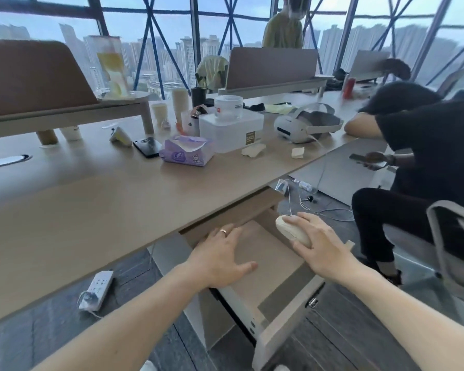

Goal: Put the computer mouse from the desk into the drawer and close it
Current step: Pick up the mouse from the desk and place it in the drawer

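Observation:
A cream computer mouse [289, 229] is in my right hand [320, 245], held over the right rear part of the open drawer [284, 330]. The drawer is pulled out from under the wooden desk [105, 199], and the part of its beige floor that I can see is bare. My left hand [220, 257] hovers flat over the drawer's left side with fingers spread, a ring on one finger, holding nothing. Whether it touches the drawer is unclear.
On the desk lie a purple tissue pack [186, 152], a black phone [146, 147], a white container [231, 127] and a VR headset [306, 125]. A seated person in black [426, 162] and a chair [456, 253] are close on the right. A power strip [97, 289] lies on the floor.

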Demonstrator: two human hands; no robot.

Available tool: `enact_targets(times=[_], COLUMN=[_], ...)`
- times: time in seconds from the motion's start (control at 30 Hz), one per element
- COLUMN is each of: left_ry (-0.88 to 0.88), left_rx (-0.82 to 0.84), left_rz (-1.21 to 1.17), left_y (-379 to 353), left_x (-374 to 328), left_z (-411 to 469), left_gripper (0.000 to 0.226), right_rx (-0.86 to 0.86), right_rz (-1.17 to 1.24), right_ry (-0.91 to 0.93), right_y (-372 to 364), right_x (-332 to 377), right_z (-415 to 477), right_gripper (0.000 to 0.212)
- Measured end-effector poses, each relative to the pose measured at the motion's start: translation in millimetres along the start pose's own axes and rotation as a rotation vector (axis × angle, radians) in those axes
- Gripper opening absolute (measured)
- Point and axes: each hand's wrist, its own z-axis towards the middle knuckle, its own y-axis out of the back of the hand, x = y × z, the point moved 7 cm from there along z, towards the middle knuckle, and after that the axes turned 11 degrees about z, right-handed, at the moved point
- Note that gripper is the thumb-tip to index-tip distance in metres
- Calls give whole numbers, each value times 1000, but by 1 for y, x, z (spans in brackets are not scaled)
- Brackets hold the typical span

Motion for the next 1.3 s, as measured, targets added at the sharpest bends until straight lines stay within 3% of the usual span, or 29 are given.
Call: enact_targets(times=[0.07, 0.2, 0.43, 0.57, 0.7, 0.97, 1.3], left_ry=[87, 113, 102, 108, 106, 60, 14], left_rx=[73, 33, -277, -284, -286, -206, -136], left_rz=[15, 90, 205, 272, 310, 328, 269], left_y=[-16, -33, -34, -30, -33, -36, -38], left_x=[15, 27, 30, 30, 31, 32, 37], left_z=[5, 14, 22, 33, 34, 28, 24], left_gripper=[105, 112, 104, 104, 107, 128, 142], right_rx=[20, 91, 242, 364, 365, 425, 431], right_rz=[5, 23, -17, -58, -84, -89, -170], right_ry=[-48, -142, -186, -219, -273, -347, -273], right_y=[-7, -29, -70, -103, -111, -137, -144], right_x=[-13, -34, -39, -55, -56, -75, -75], right_z=[-2, 7, 41, 60, 66, 59, 58], right_gripper=[51, 52, 46, 53, 65, 68, 66])
